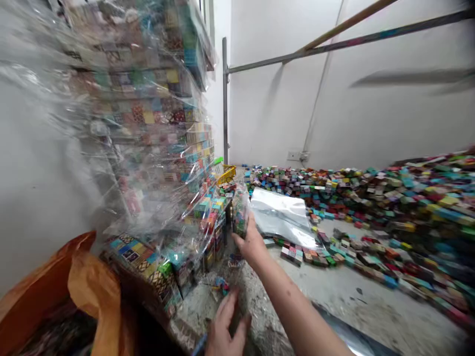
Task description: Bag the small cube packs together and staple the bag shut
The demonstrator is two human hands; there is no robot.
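The right hand (pixel 250 244) reaches forward with its fingers closed around a small clear packet (pixel 240 210) filled with little coloured boxes, held upright just beside the tall stack of wrapped packs (pixel 163 148) at the left, apparently so it can go against that stack at the same level as its lower rows. The left hand (pixel 224 329) sits low at the bottom edge, fingers loosely curled and spread over the dusty worktop (pixel 345 296), touching what may be a bit of clear film; whether it grips anything cannot be told. A flat silvery plastic sheet (pixel 282 215) lies just beyond the packet, and a heap of loose boxes (pixel 389 207) spreads across the far side toward the wall. An orange bag (pixel 79 287) gapes at lower left, its contents dark and unreadable. The stack's top is blurred, and a yellow basket (pixel 227 173) behind it is mostly hidden.
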